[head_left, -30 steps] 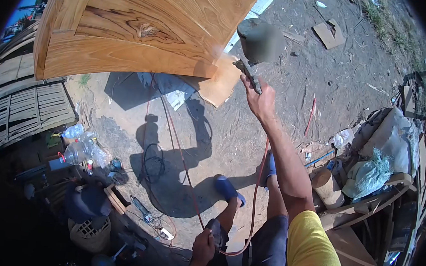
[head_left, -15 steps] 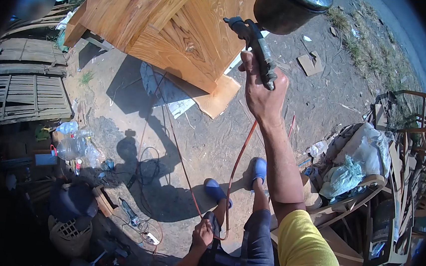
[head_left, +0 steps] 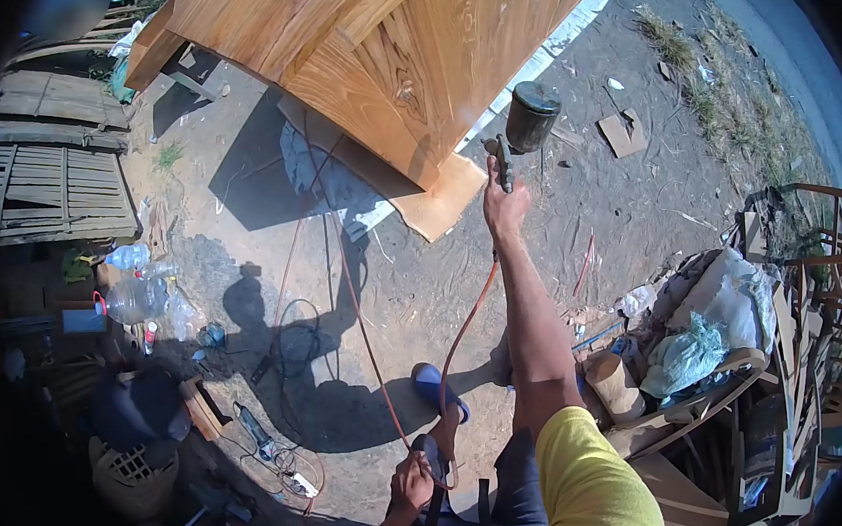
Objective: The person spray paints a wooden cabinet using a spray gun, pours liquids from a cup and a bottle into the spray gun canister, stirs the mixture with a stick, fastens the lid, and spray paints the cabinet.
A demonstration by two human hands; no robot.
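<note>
Head view: grips dark metal cup-topped spray gun (head_left: 505,159) in tightly curled right hand (head_left: 506,208), now farther out, bringing it beside brown wooden panel (head_left: 376,81), and thin reddish hose (head_left: 446,369) in curled left hand (head_left: 412,480).

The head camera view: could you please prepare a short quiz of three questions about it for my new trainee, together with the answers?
1. Which hand holds the spray gun?
2. True or false: the left hand is touching the wooden panel.
3. Which of these is closest to the spray gun?
A) the plastic bottles
B) the wooden panel
C) the blue slipper

Key:
1. The right hand.
2. False: it holds the reddish hose, well apart from the panel.
3. B.
</note>
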